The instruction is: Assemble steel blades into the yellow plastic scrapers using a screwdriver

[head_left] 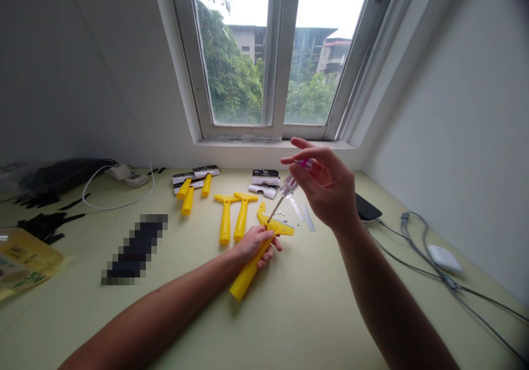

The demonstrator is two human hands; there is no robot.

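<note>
My left hand (259, 244) is wrapped round the handle of a yellow scraper (244, 283), whose wide head points away from me. In my right hand (326, 185) is a screwdriver (289, 186) with a clear handle, held by the fingertips. Its shaft slants down to the scraper's head, and the tip appears to touch it near a screw spot. Just beyond the head lie several small screws or nuts (281, 213) and thin metal blades (308, 218). Two more yellow scrapers (225, 221) rest to the left of my left hand.
Yellow scrapers with black-and-white sleeves (188, 200) lie at the back, beside loose blade packets (265, 177). On the right are a black phone (367, 207), cables (425, 271) and a white case (444, 259). A yellow pouch (25, 260) and a blurred dark object (136, 249) sit left.
</note>
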